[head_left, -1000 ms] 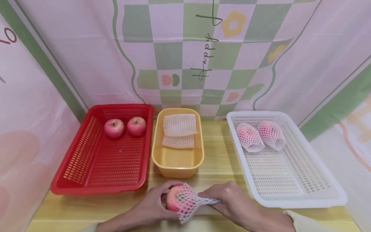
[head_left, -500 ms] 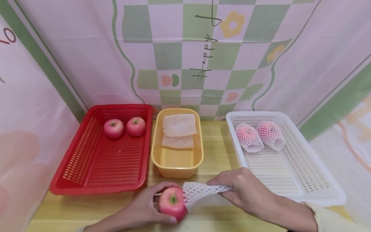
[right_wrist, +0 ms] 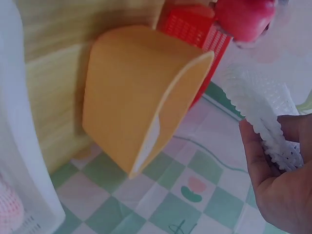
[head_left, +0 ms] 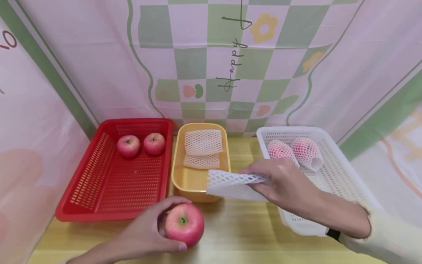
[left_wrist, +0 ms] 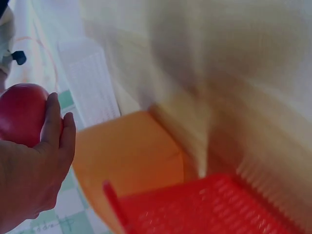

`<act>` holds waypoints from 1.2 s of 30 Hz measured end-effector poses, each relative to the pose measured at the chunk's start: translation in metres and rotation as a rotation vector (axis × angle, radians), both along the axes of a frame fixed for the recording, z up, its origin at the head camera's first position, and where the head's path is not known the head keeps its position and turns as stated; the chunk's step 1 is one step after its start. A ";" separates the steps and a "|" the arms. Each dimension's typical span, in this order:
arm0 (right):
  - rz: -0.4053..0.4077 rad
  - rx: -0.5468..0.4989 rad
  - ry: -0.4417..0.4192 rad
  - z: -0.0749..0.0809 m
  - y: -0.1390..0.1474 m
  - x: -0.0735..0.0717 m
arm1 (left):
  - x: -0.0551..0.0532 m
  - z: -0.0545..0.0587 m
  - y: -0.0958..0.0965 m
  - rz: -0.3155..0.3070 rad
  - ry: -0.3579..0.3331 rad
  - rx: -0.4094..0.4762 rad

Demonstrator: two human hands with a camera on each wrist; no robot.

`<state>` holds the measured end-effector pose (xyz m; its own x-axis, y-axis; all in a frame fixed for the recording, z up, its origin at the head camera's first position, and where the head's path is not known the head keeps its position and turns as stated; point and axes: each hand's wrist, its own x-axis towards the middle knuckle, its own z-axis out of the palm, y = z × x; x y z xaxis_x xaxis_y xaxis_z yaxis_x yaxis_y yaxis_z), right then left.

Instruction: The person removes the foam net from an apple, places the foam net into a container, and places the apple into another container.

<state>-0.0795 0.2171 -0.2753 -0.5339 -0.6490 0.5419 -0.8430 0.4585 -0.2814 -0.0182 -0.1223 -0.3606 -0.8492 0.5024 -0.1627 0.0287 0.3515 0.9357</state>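
My left hand (head_left: 150,228) grips a bare red apple (head_left: 185,224), stem facing up, in front of the yellow bin. In the left wrist view, fingers curl round the side of the apple (left_wrist: 23,113). My right hand (head_left: 285,183) pinches one end of a white foam net sleeve (head_left: 232,179), which overlaps the front rim of the yellow bin (head_left: 201,196) in the head view. Seen from the right wrist, the foam net (right_wrist: 263,114) sits between thumb and fingers, with no apple inside it.
Two bare apples (head_left: 128,146) lie at the back of the red basket (head_left: 108,216) on the left. More foam nets (head_left: 203,142) lie in the yellow bin. On the right, a white basket (head_left: 344,176) holds two netted apples (head_left: 307,154). A patterned curtain (head_left: 224,62) hangs behind.
The foam net has come off the apple; my right hand has carried it up and away toward the yellow bin. My left hand has shifted left with the apple.
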 end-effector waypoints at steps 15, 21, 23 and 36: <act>-0.107 0.126 -0.048 0.013 -0.028 -0.051 | -0.021 0.040 -0.037 0.171 0.052 -0.104; -0.099 0.113 -0.069 0.006 -0.041 -0.068 | -0.037 0.050 -0.048 0.230 0.058 -0.177; -0.108 0.118 -0.081 0.004 -0.045 -0.072 | -0.043 0.053 -0.051 0.243 0.002 -0.171; -0.083 0.162 -0.176 -0.017 -0.070 -0.086 | -0.084 0.054 -0.083 0.327 -0.123 -0.114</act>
